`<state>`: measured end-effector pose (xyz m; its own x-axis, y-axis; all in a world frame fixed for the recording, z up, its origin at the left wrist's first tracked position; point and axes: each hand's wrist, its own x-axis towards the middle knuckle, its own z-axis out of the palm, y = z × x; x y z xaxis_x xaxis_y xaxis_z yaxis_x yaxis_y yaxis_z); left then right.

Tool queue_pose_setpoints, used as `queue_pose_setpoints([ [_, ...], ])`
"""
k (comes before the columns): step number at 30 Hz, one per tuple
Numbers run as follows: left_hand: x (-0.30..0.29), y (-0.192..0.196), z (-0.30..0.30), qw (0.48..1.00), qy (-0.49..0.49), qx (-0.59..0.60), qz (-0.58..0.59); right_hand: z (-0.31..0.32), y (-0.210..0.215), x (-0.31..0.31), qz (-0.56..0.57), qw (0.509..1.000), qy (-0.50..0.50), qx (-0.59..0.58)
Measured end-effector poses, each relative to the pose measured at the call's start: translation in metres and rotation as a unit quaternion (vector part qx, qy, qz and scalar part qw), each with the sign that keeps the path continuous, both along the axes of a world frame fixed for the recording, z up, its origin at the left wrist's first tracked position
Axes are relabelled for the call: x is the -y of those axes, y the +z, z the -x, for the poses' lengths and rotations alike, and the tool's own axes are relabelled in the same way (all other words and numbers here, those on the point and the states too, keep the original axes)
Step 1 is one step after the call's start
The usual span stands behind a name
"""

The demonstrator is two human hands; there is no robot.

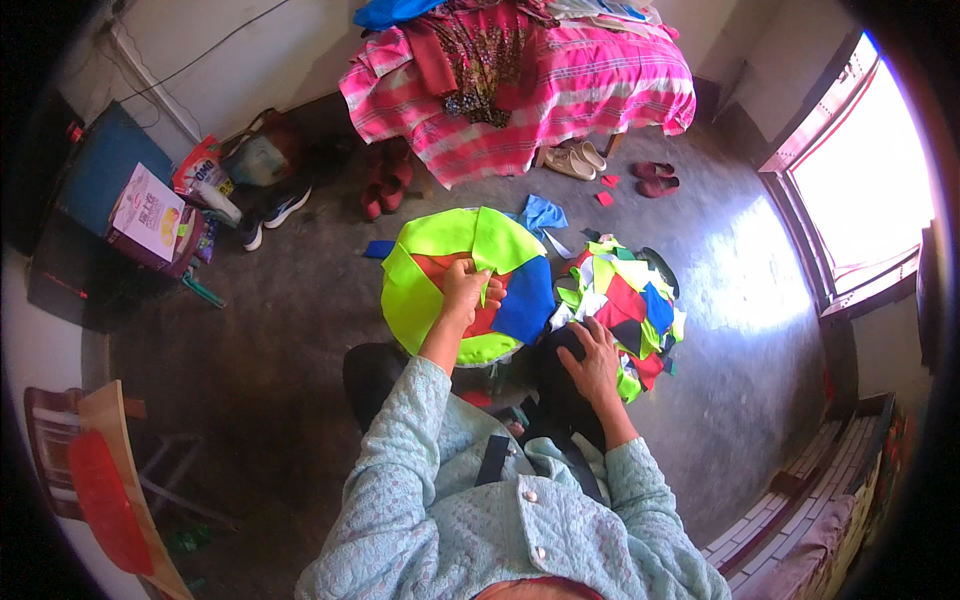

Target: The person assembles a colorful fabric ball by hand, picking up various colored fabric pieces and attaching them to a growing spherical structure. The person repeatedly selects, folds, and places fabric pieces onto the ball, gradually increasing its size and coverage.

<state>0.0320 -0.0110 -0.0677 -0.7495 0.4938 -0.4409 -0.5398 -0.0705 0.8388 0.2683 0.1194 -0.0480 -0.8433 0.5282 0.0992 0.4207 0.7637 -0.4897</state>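
Left hand (464,291) pinched neon cloth (500,240) on a round patchwork (482,319); right hand (597,360) lay spread on a knee (563,396). Scraps (628,304) crowded its three o'clock, pale shoes (574,160) its one o'clock.

Round neon-yellow, red and blue fabric piece (484,322): smooth, matt cloth. Heaped multicoloured scraps (625,300): soft-looking matt cloth, creased. Dark grey floor (710,370): smooth, hard, glossy where light falls. Pink-and-white checked cover (600,90): woven-looking cloth, matt, wrinkled. Pale mint quilted jacket (400,500): textured cloth, puckered, matt; round pale buttons (530,495) on it smooth, slightly shiny, plastic-looking. Tan flat board (112,420): wood, smooth. White upright carton (150,212) with printed front: paper or card, smooth. Red-and-white bag (203,170): glossy plastic film. Pale wall (300,60): matt, painted-looking.
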Motion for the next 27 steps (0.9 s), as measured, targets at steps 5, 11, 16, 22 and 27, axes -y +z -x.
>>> queue_pose_setpoints([
  [5, 0.002, 0.015, -0.009, 0.991, -0.003, -0.069, 0.112, -0.002, -0.003, -0.002, 0.002, 1.0, -0.001, 0.002],
  [11, 0.018, 0.012, -0.017, 0.904, -0.042, -0.273, 0.326, 0.001, 0.001, 0.0, 0.002, 1.0, 0.001, 0.007],
  [16, 0.021, 0.038, -0.033, 0.723, -0.087, -0.442, 0.523, -0.002, -0.003, -0.002, -0.005, 1.0, -0.003, 0.003],
  [22, 0.011, 0.038, -0.04, 0.645, -0.076, -0.624, 0.434, -0.001, -0.011, -0.005, -0.019, 1.0, -0.001, 0.002],
  [27, -0.017, 0.006, -0.049, 0.609, -0.151, -0.654, 0.421, -0.004, -0.012, -0.007, -0.026, 1.0, -0.001, -0.013],
])
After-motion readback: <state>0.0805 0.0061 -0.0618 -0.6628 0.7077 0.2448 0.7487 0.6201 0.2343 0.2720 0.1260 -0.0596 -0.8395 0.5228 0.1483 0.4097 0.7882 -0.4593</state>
